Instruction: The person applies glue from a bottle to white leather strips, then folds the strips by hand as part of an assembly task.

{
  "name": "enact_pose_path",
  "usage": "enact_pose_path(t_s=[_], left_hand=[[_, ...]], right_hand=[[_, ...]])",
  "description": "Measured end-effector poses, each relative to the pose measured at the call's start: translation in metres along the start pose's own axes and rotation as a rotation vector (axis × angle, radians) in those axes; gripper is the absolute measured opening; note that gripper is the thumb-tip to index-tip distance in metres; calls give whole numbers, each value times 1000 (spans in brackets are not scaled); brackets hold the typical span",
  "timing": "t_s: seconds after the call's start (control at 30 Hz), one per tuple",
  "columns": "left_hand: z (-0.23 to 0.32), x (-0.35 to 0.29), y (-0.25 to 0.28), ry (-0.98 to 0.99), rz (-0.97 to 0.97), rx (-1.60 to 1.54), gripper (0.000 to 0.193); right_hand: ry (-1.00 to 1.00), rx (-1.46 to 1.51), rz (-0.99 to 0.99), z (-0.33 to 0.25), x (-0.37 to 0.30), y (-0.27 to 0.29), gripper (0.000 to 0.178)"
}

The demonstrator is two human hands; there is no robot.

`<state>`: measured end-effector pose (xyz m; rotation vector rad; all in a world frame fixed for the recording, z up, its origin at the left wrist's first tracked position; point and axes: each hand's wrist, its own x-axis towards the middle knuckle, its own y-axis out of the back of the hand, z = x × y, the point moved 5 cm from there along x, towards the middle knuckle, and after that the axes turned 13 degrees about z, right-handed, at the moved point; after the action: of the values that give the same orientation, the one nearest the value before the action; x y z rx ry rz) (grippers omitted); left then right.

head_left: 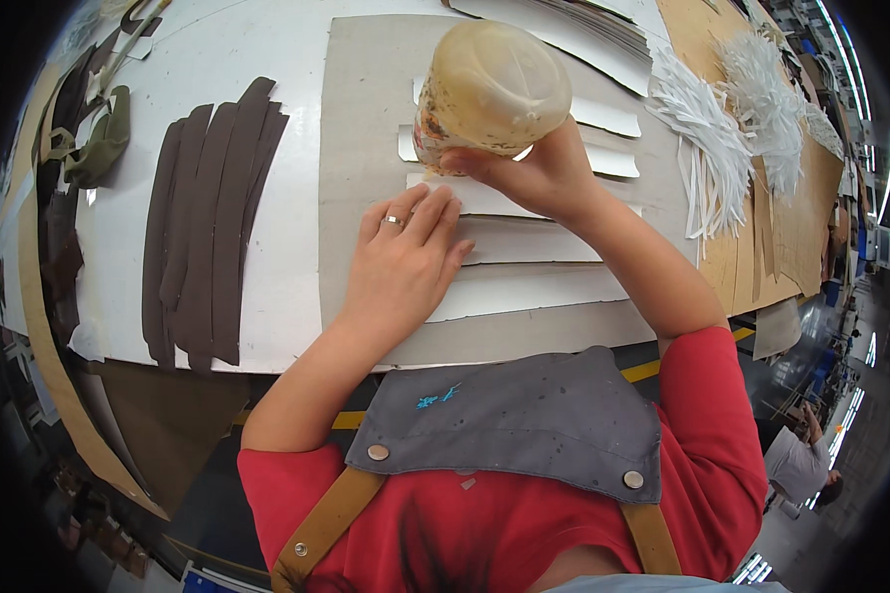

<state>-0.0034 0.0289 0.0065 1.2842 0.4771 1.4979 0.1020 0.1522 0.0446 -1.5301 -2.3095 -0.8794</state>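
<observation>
A stained, translucent yellowish plastic bottle is gripped in my right hand, its broad rounded base facing me; its lower end is hidden. The bottle is over several white-faced strips laid side by side on a grey-beige sheet. My left hand, with a ring on one finger, lies palm down at the strips' left ends. Its fingers are stretched out and hold nothing; the fingertips come close to the bottle's lower part.
Dark brown strips are piled on the white table at left, beside an olive cloth piece. Farther right lie thin white strips on tan board. Another person is in the background at lower right.
</observation>
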Motion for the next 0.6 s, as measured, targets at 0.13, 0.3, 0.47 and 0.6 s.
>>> enact_pose_path(t_s=[0.13, 0.3, 0.47, 0.6], left_hand=[[-1, 0, 0, 4, 7, -12, 34], [0, 2, 1, -4, -4, -25, 34], [1, 2, 3, 0, -10, 3, 33], [2, 2, 4, -16, -13, 1, 33]], right_hand=[[22, -20, -47, 0, -1, 5, 65], [-62, -24, -5, 0, -9, 30, 67], [-46, -75, 77, 0, -24, 63, 64], [-61, -149, 85, -5, -35, 90, 57]])
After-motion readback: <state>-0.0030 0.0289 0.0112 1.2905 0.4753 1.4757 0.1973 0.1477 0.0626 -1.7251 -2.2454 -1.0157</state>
